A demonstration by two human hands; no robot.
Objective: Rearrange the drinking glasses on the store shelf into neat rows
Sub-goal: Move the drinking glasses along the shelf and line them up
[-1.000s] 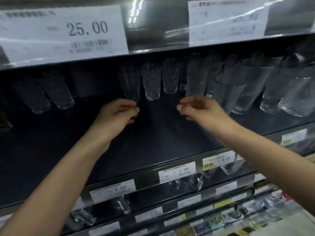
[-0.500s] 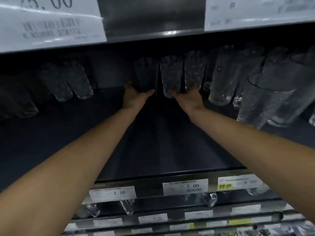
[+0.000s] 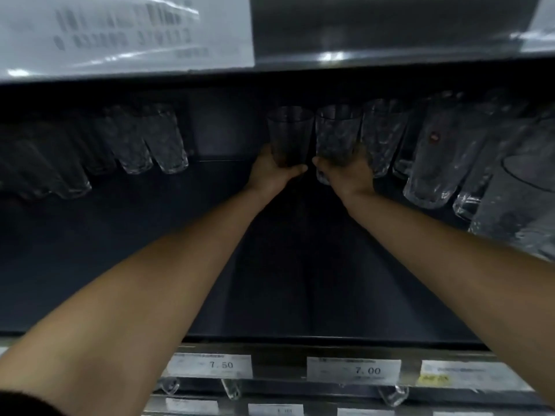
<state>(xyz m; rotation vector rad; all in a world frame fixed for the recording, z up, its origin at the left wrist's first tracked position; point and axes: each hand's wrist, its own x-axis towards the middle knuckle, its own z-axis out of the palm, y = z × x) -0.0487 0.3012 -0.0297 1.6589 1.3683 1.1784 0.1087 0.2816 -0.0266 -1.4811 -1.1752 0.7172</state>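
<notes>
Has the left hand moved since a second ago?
Yes: the left hand reached deeper, away from the 7.50 price tag, and now grips a smooth glass.

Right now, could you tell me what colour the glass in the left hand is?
Dark smoky grey glass, plain-sided; head view shows it best.

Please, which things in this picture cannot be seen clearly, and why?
Head view only:
Upper label: print blurred, cut by the top edge.
Bases of the smooth glass and textured glass: covered by the left hand and right hand.
Glasses at far left: too dark to count.
</notes>
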